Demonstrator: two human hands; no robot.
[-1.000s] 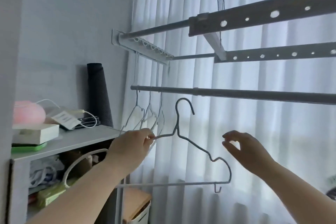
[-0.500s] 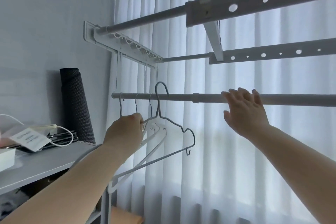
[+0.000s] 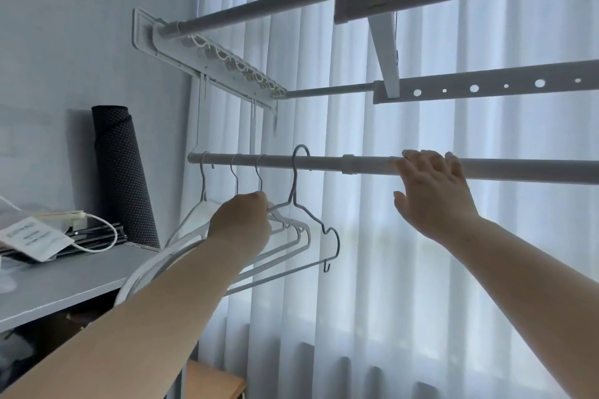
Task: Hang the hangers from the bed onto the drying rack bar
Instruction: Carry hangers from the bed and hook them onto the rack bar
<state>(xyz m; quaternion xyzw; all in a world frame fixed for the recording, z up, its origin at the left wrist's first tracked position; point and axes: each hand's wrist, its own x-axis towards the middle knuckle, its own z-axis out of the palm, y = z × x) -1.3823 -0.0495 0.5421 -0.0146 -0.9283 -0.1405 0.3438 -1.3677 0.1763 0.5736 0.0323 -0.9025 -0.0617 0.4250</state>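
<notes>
A grey wire hanger (image 3: 319, 225) has its hook over the drying rack bar (image 3: 324, 162), at the right of three white hangers (image 3: 197, 220) that hang there. My left hand (image 3: 241, 223) pinches the grey hanger's left shoulder just below the bar. My right hand (image 3: 432, 191) rests on the bar further right, fingers laid over its top. The bed is out of view.
Upper rack rails (image 3: 486, 91) with holes run overhead. A grey shelf (image 3: 64, 282) at the left carries a dark rolled mat (image 3: 124, 178), a white cable and papers. White curtains (image 3: 389, 269) hang behind the bar.
My left hand lifted the grey hanger up and leftward until its hook went over the bar. My right hand rose from below and settled on the bar.
</notes>
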